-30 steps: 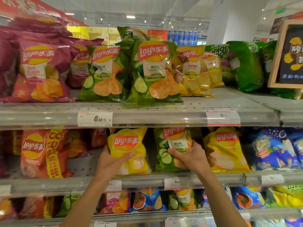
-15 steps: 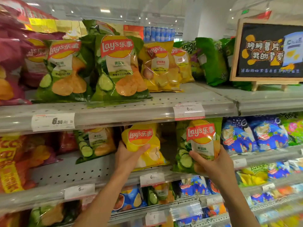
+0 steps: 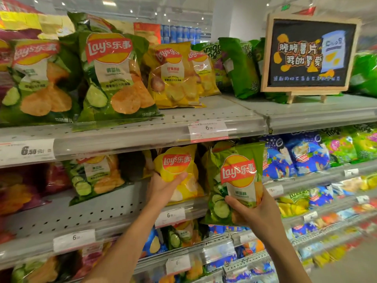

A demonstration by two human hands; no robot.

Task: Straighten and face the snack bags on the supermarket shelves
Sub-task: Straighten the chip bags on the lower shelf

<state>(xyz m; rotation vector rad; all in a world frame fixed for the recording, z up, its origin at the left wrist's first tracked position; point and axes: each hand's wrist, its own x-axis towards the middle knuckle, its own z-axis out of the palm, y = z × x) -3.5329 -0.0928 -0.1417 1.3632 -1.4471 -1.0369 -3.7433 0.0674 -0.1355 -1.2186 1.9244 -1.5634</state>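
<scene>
Item one: green cucumber-flavour crisp bag (image 3: pixel 234 184), held clear of the middle shelf (image 3: pixel 98 213), front panel and logo facing outward, slightly tilted. The right hand (image 3: pixel 255 215) grips it at the lower edge, thumb across the front, fingers (image 3: pixel 263 198) curled round the back. Item two: yellow crisp bag (image 3: pixel 179 174), standing at the front of the same shelf, just left of the green one and apart from it; the left hand (image 3: pixel 163 190) clasps its lower left side, thumb (image 3: pixel 179 177) pressed on the front face. Handling, by judgement: both look air-filled and very light, the film glossy and likely slippery, the contents brittle, so a hard squeeze would probably crush them. Best held low, near the bottom seam or by the side edges, where the pack is firmer. A second green bag (image 3: pixel 95 178) lies tipped back further left on the shelf, untouched. Price tags (image 3: pixel 170 216) line the shelf rail.
</scene>
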